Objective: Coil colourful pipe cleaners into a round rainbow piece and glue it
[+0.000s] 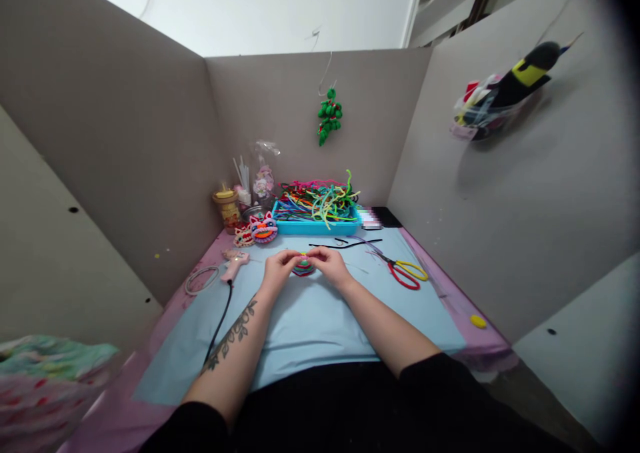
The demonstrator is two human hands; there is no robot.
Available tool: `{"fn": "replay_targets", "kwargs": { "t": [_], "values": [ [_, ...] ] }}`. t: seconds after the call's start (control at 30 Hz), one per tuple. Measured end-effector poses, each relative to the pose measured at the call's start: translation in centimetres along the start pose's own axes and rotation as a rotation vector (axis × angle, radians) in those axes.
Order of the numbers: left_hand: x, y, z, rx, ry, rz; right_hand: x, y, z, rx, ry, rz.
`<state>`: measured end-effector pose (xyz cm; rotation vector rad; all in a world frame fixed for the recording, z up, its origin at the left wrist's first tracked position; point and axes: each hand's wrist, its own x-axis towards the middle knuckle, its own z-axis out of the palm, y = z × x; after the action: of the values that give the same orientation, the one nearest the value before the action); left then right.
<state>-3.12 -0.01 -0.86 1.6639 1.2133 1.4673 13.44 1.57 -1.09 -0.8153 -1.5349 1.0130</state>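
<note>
Between my two hands, over the light blue mat [320, 316], is a small multicoloured pipe-cleaner piece [303, 266] with green, red and blue bands. My left hand [281, 269] pinches it from the left, fingertips closed at its top. On the other side my right hand [327, 264] grips it in the same way, thumb and fingers together. The fingers hide the upper part of the piece. Several dark pipe cleaners [345, 243] lie just beyond my hands. Scissors [403, 271] with one red and one yellow handle rest to the right.
A blue tray [317, 228] heaped with pipe cleaners stands at the back. Left of it sit lion-head figures [263, 228] and a cup [228, 211]. A pink glue gun [235, 264] trails its cord toward my left arm. Grey partitions [320, 119] enclose the table.
</note>
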Motion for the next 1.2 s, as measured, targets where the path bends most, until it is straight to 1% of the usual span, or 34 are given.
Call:
{"fn": "replay_targets", "kwargs": {
  "t": [0.17, 0.27, 0.33, 0.4, 0.53, 0.63, 0.7, 0.77, 0.9, 1.03, 1.13, 1.2],
  "values": [
    [0.2, -0.6, 0.2, -0.018, -0.027, -0.073, -0.1, 0.1, -0.1, -0.157, 0.037, -0.159],
    [0.2, -0.6, 0.2, -0.038, -0.039, -0.084, -0.1, 0.2, -0.1, -0.176, 0.033, -0.152],
    [0.1, -0.3, 0.2, -0.029, -0.038, -0.034, -0.1, 0.2, 0.0, -0.138, 0.021, -0.102],
    [0.0, 0.0, 0.2, 0.007, -0.052, 0.051, -0.1, 0.2, 0.0, -0.092, -0.006, -0.064],
    [-0.3, 0.2, 0.1, 0.155, -0.056, 0.209, 0.0, 0.1, 0.2, 0.022, -0.072, -0.019],
    [-0.3, 0.1, 0.0, 0.212, -0.025, 0.249, 0.0, 0.3, 0.3, 0.063, -0.105, 0.021],
    [-0.3, 0.1, 0.0, 0.234, -0.017, 0.257, 0.0, 0.5, 0.4, 0.039, -0.129, 0.045],
    [-0.3, 0.1, 0.0, 0.263, -0.018, 0.254, 0.0, 0.6, 0.3, -0.007, -0.126, 0.042],
    [-0.3, 0.3, 0.1, 0.283, -0.037, 0.212, -0.2, 0.3, 0.2, -0.161, -0.059, -0.053],
    [-0.2, 0.4, 0.3, 0.241, -0.067, 0.16, -0.4, -0.2, 0.0, -0.366, -0.028, -0.206],
    [-0.2, 0.5, 0.4, 0.19, -0.085, 0.105, -0.3, -0.1, -0.3, -0.517, -0.063, -0.338],
    [-0.1, 0.5, 0.5, 0.154, -0.1, 0.056, -0.3, 0.2, -0.4, -0.57, -0.103, -0.384]
  ]
}}
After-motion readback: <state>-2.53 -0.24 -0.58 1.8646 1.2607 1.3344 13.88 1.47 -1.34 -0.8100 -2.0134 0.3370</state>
